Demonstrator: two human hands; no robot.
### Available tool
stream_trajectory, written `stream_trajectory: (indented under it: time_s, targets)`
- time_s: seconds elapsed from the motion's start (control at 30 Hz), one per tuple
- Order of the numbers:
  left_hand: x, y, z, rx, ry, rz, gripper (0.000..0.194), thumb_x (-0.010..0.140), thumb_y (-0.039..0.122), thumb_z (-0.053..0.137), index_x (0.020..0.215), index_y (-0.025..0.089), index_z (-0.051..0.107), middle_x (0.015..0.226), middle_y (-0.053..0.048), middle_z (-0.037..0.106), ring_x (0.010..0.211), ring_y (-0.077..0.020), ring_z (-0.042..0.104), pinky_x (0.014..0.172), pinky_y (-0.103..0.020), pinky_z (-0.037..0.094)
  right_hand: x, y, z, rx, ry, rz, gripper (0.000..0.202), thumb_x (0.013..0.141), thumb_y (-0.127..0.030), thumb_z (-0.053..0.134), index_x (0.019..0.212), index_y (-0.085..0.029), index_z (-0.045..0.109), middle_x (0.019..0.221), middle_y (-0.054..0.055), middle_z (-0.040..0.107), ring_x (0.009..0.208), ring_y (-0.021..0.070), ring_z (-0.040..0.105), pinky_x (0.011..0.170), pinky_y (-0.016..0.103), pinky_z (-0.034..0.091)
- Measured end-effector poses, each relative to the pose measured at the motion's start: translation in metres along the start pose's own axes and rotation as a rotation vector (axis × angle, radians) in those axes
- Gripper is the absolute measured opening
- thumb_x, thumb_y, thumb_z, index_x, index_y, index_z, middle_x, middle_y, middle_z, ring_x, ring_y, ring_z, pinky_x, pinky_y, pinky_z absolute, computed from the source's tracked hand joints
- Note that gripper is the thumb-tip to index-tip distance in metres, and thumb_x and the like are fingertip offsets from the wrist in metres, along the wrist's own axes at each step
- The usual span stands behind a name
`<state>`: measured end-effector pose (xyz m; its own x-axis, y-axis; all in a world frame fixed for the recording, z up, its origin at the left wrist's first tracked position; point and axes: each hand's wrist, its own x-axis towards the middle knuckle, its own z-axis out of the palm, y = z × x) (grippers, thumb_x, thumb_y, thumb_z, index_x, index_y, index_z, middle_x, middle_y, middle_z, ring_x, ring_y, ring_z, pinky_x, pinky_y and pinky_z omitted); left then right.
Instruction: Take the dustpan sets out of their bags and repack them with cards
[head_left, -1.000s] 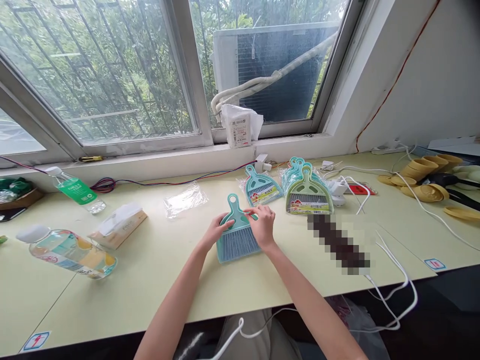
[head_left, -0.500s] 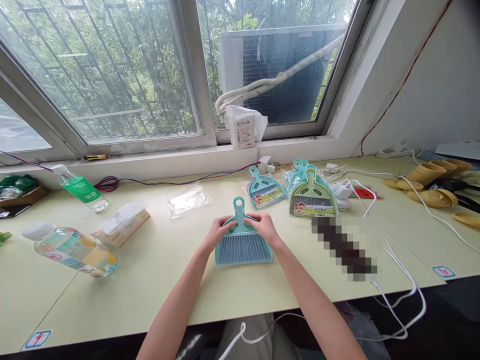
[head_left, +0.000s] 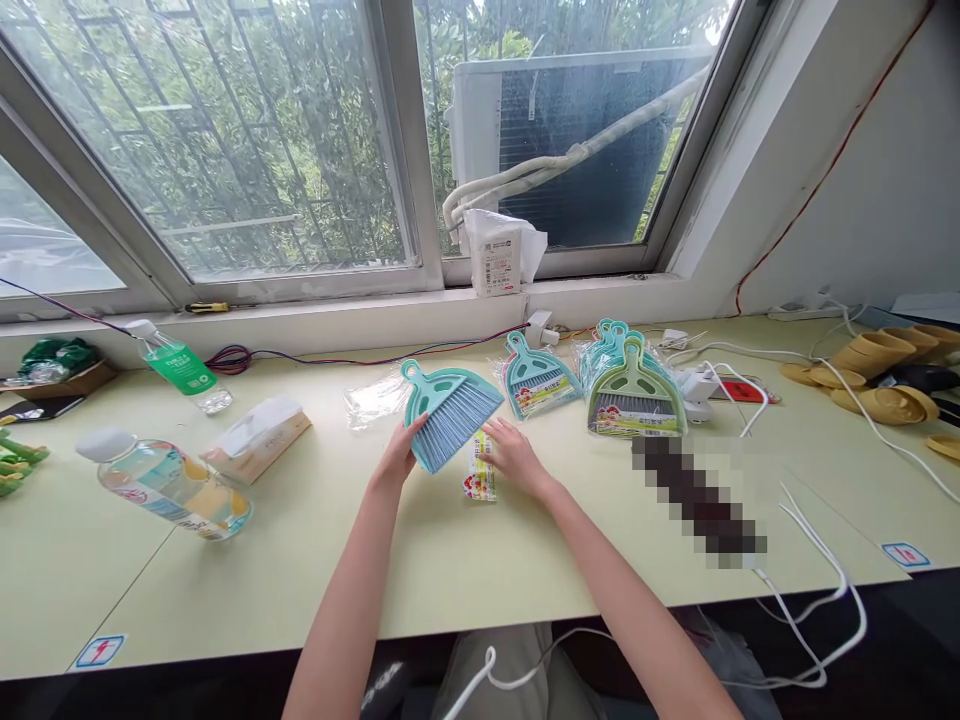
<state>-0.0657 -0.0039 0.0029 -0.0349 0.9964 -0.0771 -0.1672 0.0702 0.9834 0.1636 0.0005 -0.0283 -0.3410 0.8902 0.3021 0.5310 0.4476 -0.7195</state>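
My left hand grips the lower left side of a turquoise dustpan-and-brush set. The set is lifted and tilted, its handle toward the upper left and its grey-blue bristles facing the lower right. My right hand is closed at the right edge of a yellow-green printed label card, just beneath the set's right corner. The thumb and fingers are at the card's upper part; whether it rests on the table is hard to tell. Beyond my hands lies a wrapped turquoise dustpan set.
More wrapped sets are piled to the right. A clear plastic wrapper lies behind my left hand. On the left are a tissue pack, a large bottle and a green-labelled bottle. White cables trail over the right table edge.
The dustpan set has been raised, tilted and shifted left in my left hand. My right hand has let go of it and now has the label card, which was not visible before.
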Motion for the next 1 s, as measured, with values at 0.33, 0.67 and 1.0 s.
stream_trajectory:
  time_s: [0.33, 0.67, 1.0]
  targets:
    - [0.012, -0.019, -0.014, -0.012, 0.168, -0.027, 0.057, 0.071, 0.053, 0.067, 0.118, 0.021, 0.056, 0.117, -0.012, 0.062, 0.106, -0.0288, 0.061, 0.082, -0.037, 0.054, -0.003, -0.017, -0.011, 0.326, -0.154, 0.047, 0.015, 0.077, -0.031, 0.063, 0.088, -0.020, 0.063, 0.099, 0.005, 0.068, 0.098, 0.0218, 0.061, 0.087, 0.038, 0.046]
    - [-0.001, -0.025, 0.040, -0.022, -0.065, 0.052, 0.065, 0.070, 0.053, 0.069, 0.123, 0.018, 0.051, 0.122, -0.014, 0.060, 0.110, -0.0313, 0.058, 0.086, -0.039, 0.050, 0.000, -0.021, -0.010, 0.772, 0.328, 0.152, 0.047, 0.067, -0.040, 0.071, 0.099, -0.025, 0.041, 0.110, 0.006, 0.056, 0.091, 0.0192, 0.062, 0.077, 0.034, 0.053]
    - [-0.007, -0.028, 0.054, -0.036, -0.055, 0.126, 0.070, 0.066, 0.047, 0.075, 0.125, 0.021, 0.048, 0.123, -0.014, 0.058, 0.114, -0.0317, 0.055, 0.090, -0.042, 0.049, -0.002, -0.031, 0.002, 0.897, 0.579, 0.222, 0.066, 0.060, -0.036, 0.078, 0.109, -0.027, 0.036, 0.122, 0.008, 0.040, 0.100, 0.0186, 0.058, 0.082, 0.032, 0.054]
